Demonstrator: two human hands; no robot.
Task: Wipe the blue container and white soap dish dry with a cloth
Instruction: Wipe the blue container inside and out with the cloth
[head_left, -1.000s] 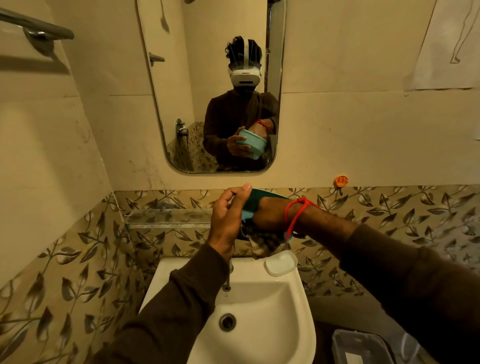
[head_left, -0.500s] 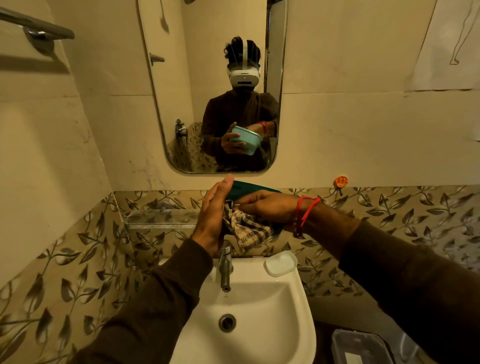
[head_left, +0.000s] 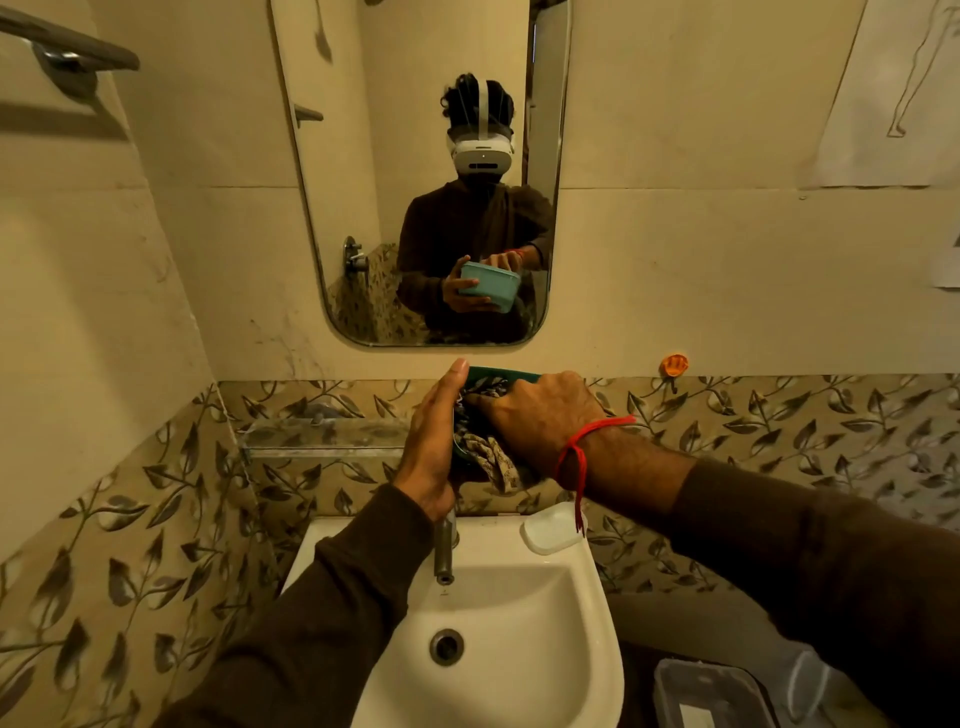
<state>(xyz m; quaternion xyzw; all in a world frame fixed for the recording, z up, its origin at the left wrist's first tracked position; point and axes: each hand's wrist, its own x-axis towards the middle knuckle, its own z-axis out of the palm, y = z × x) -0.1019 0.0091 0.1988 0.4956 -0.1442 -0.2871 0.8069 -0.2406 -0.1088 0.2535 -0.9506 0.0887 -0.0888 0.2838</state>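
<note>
I hold the blue container (head_left: 501, 374) up above the sink, its opening turned toward me. My left hand (head_left: 431, 447) grips its left side, fingers stretched up along the wall. My right hand (head_left: 540, 415) is pushed inside the container, closed on a checked cloth (head_left: 491, 457) whose tail hangs out below. Most of the container is hidden behind my hands; the mirror shows its light blue outside. The white soap dish (head_left: 550, 527) lies on the sink's back right corner, below my right wrist.
A white sink (head_left: 571, 623) with a metal tap (head_left: 444, 551) is directly beneath my hands. A glass shelf (head_left: 322, 436) is on the tiled wall at left. A mirror (head_left: 363, 208) hangs above, a towel bar (head_left: 67, 47) at top left, a clear plastic box (head_left: 711, 696) at bottom right.
My right hand has pushed the cloth from outside the rim down into the container. My left hand has slid along the left side, and the container has turned.
</note>
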